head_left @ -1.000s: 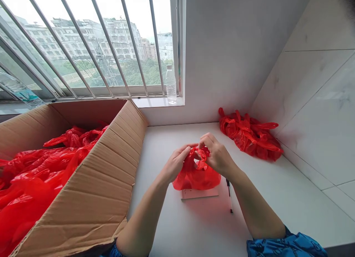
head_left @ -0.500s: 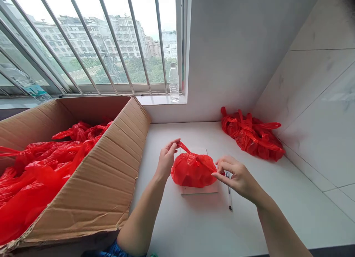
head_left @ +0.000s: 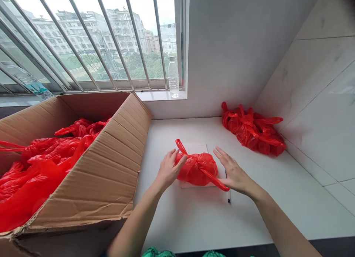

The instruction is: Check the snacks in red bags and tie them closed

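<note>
A knotted red plastic bag [head_left: 198, 169] sits on a white notepad [head_left: 194, 149] in the middle of the white tabletop. One of its handles sticks up at the back left, and the other stretches toward the front right. My left hand [head_left: 169, 166] is at the bag's left side, fingers apart, close to or touching it. On the right side, my right hand [head_left: 234, 172] is spread open, its thumb beside the handle end. A pen [head_left: 229, 196] lies by the notepad, partly hidden under the right hand and the handle.
A large cardboard box [head_left: 91, 175] full of red bags [head_left: 55, 157] stands at the left. More red bags [head_left: 253, 131] lie in the back right corner against the tiled wall. A clear water bottle [head_left: 173, 78] stands on the windowsill, and another bottle [head_left: 30, 83] leans farther left.
Both hands have let go of the bag's handles and opened at its sides. The handles now lie free, and the knot shows on top. The view has shifted slightly.
</note>
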`<state>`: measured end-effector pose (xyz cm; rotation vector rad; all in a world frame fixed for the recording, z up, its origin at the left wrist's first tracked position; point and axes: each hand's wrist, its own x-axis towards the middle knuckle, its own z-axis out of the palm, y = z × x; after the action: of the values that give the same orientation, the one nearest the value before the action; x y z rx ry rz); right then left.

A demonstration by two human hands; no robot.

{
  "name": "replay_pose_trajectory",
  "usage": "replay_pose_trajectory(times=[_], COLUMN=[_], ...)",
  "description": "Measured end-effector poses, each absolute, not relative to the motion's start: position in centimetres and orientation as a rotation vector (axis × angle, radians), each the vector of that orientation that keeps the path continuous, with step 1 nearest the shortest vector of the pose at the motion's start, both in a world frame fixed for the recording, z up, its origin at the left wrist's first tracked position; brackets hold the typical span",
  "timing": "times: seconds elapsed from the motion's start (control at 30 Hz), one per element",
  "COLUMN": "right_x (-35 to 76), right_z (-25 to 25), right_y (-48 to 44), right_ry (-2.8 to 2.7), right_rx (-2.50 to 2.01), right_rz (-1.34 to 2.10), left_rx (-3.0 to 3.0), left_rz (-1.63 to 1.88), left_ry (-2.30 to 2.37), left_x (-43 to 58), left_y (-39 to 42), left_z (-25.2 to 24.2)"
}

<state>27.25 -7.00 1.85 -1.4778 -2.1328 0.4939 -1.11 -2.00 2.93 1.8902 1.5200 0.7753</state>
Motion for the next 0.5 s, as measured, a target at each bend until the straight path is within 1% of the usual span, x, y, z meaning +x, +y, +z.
replay_pose_trajectory(times=[0.1, 0.2, 0.37, 0.5], right_x=[23.9, 21.7, 21.1, 21.2], right_z=[0.9, -0.7, -4.1, -5.3], right_y=[-4.6, -2.6, -1.4, -1.4], right_ry=[-2.270, -2.265, -2.320, -2.345], right_rx=[-1.292, -1.340, -1.396, -1.399], right_rz=[0.446, 0.449, 0.348, 0.326], left_rx=[2.295, 2.551, 2.628, 2.637], left_rz=[0.684, 0.641, 0.546, 0.514], left_ry=[1.458, 1.444, 1.531, 1.540], left_x=[1.7, 2.8, 2.0, 1.9], left_y=[-2.4, -2.4, -1.9, -1.7], left_z=[2.9, 1.5, -1.7, -2.7])
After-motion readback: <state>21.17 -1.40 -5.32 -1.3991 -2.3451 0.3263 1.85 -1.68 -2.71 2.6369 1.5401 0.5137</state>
